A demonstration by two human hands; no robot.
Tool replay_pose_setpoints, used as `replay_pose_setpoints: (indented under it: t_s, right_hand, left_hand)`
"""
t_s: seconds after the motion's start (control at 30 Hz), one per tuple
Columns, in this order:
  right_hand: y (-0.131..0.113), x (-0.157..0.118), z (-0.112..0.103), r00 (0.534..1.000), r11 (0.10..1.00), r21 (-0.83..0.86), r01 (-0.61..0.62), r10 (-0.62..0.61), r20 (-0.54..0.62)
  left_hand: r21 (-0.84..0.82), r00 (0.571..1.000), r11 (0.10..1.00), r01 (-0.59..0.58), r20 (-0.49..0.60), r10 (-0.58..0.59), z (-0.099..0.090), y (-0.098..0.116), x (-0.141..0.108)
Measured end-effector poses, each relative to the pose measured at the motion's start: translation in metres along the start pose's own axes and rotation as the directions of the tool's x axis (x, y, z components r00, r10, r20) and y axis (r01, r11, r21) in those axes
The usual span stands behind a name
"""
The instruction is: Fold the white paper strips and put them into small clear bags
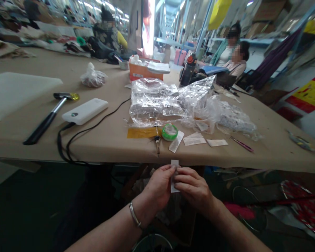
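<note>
Just past the table's front edge, my left hand [159, 185] and my right hand [194, 187] meet around a small white strip [174, 187]. Fingers of both hands pinch it near its upper part, and it stands roughly upright between them. On the table beyond lie a white card [176, 142], more white cards [194, 139] and a single one [217, 142]. A green-rimmed round container [169, 132] sits beside a soldering-iron-like tool [157, 141] and an amber strip [140, 133]. Pink tweezers [242, 144] rest to the right.
Clear plastic bags [157, 99] cover the table's middle. At left are a hammer [52, 113], a white power bank [86, 111] with a black cable, and a knotted bag [93, 77]. An orange box [145, 71] and a bottle [188, 70] stand behind. People [232, 52] sit beyond.
</note>
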State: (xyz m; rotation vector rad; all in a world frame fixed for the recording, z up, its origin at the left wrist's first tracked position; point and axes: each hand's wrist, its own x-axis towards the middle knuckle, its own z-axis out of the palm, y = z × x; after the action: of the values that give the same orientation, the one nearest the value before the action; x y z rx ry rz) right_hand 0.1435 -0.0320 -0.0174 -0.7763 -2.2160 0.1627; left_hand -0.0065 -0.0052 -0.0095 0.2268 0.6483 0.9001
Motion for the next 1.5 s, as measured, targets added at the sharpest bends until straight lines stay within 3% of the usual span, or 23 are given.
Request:
replay_pose_setpoints:
  t_s: [0.1, 0.2, 0.27, 0.37, 0.53, 0.7, 0.83, 0.97, 1.23, 1.5]
  right_hand:
    - [0.015, 0.008, -0.01, 0.992, 0.984, -0.125, -0.126, 0.125, -0.018]
    - [0.043, 0.021, -0.022, 0.942, 0.857, -0.396, -0.329, 0.325, -0.08]
    - [0.056, 0.026, -0.026, 0.922, 0.767, -0.539, -0.348, 0.385, -0.047]
    - [0.063, 0.022, -0.026, 0.926, 0.735, -0.614, -0.288, 0.377, 0.016]
    - [0.067, 0.002, -0.026, 0.955, 0.828, -0.478, -0.295, 0.27, -0.121]
    - [0.051, -0.002, -0.024, 0.925, 0.936, -0.149, -0.319, 0.273, -0.265]
    - [0.013, -0.003, -0.01, 0.983, 0.988, 0.035, -0.151, 0.154, -0.103]
    - [-0.006, -0.009, 0.003, 0.999, 1.0, 0.002, -0.026, 0.026, 0.045]
    - [-0.004, -0.013, 0.002, 0.995, 0.999, -0.029, -0.039, 0.041, 0.092]
    - [-0.013, -0.011, 0.005, 0.998, 0.998, -0.057, -0.009, 0.013, 0.067]
  left_hand:
    - [0.137, 0.997, 0.99, 0.013, -0.08, -0.002, 0.001, 0.0, 0.001]
    - [0.288, 0.989, 0.956, 0.054, -0.147, -0.012, -0.001, 0.0, -0.001]
    - [0.332, 0.988, 0.941, 0.062, -0.153, -0.011, -0.003, -0.001, -0.002]
    - [0.35, 0.987, 0.934, 0.07, -0.158, -0.014, -0.004, -0.003, -0.003]
    - [0.307, 0.981, 0.944, 0.117, -0.185, -0.061, -0.001, -0.002, -0.005]
    - [0.279, 0.983, 0.95, 0.143, -0.152, -0.103, 0.0, 0.001, -0.005]
    - [0.172, 0.995, 0.981, 0.094, -0.045, -0.088, -0.001, 0.0, -0.002]
    - [0.074, 0.995, 0.993, 0.096, -0.002, -0.096, -0.001, -0.002, -0.002]
    - [0.049, 0.995, 0.995, 0.092, -0.027, -0.091, 0.0, -0.004, -0.002]
    - [0.109, 0.998, 0.993, 0.048, -0.036, -0.045, 0.0, -0.007, -0.003]
